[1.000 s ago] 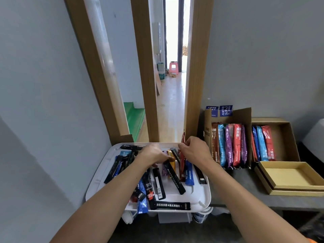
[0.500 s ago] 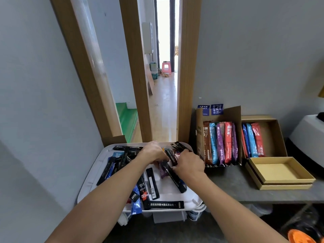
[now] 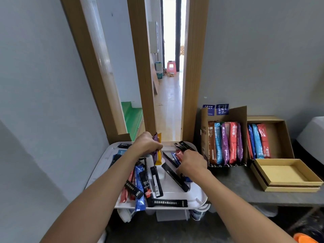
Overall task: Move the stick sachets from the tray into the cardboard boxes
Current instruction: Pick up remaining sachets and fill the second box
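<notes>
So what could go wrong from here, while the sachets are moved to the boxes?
1. The left hand holds the purple sachet and the yellow sachet in one grip; one could slip out on the way.
2. The blue sachet seems to hang over the tray's near rim, beside the left forearm; a nudge might drop it.
3. The brown box looks nearly full, so more sachets may jam.
</notes>
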A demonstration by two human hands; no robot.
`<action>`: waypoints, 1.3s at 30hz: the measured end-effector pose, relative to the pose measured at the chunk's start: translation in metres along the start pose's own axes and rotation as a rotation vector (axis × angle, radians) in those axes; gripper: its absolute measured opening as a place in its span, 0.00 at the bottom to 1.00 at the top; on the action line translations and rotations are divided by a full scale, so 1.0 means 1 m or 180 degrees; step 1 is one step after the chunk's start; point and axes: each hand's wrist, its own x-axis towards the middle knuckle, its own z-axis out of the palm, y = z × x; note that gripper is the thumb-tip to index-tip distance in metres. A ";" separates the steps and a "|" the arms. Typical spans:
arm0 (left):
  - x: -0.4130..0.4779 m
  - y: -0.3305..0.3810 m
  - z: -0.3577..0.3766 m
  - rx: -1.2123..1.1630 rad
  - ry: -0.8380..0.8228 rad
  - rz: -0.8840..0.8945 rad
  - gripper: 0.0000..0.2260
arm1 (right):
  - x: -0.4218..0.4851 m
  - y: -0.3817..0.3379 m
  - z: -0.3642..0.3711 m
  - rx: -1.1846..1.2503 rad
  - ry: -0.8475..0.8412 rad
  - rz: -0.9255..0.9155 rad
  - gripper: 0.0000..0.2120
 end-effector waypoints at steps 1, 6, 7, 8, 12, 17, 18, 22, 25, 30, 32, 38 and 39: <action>-0.002 -0.001 -0.004 -0.0087 0.0037 -0.0015 0.08 | 0.000 0.000 -0.001 0.0042 -0.0017 -0.0026 0.25; -0.014 -0.008 -0.012 -0.0903 -0.0180 -0.0210 0.05 | -0.001 -0.001 -0.007 0.0210 0.0194 -0.0153 0.25; -0.016 -0.010 -0.011 -0.1118 -0.0280 -0.0307 0.04 | 0.000 -0.001 -0.008 0.0299 0.0230 -0.0146 0.26; -0.019 -0.012 -0.010 -0.1344 -0.0355 -0.0394 0.05 | 0.000 -0.001 -0.010 0.0396 0.0237 -0.0122 0.28; -0.025 -0.017 -0.002 -0.1976 -0.0668 -0.0494 0.12 | 0.006 0.006 -0.017 0.0881 0.0055 -0.0084 0.32; -0.030 -0.017 0.008 -0.1610 -0.0870 -0.0356 0.21 | 0.006 0.016 -0.020 0.2070 -0.0313 -0.0296 0.26; -0.029 -0.017 0.011 -0.1474 -0.0864 -0.0299 0.24 | 0.006 0.018 -0.019 0.2280 -0.0411 -0.0308 0.26; -0.027 -0.015 0.016 -0.1592 -0.0527 -0.0131 0.29 | 0.003 0.022 -0.018 0.2554 -0.0821 -0.0331 0.22; -0.025 -0.015 0.016 -0.1468 -0.0313 -0.0165 0.29 | 0.005 0.023 -0.013 0.2338 -0.0594 -0.0447 0.22; -0.028 -0.015 -0.001 -0.1708 -0.0126 -0.0307 0.13 | 0.008 0.019 -0.012 0.1111 0.0088 -0.0320 0.35; -0.028 -0.017 -0.006 -0.2053 -0.0174 -0.0296 0.15 | 0.007 0.013 -0.015 0.1071 0.0334 -0.0303 0.30; -0.040 -0.022 -0.013 -0.3132 -0.0675 -0.0178 0.25 | 0.009 -0.020 -0.017 0.2879 0.0506 -0.0529 0.22; -0.044 -0.024 -0.014 -0.3132 -0.0753 -0.0110 0.26 | 0.009 -0.024 -0.016 0.3228 0.0346 -0.0409 0.21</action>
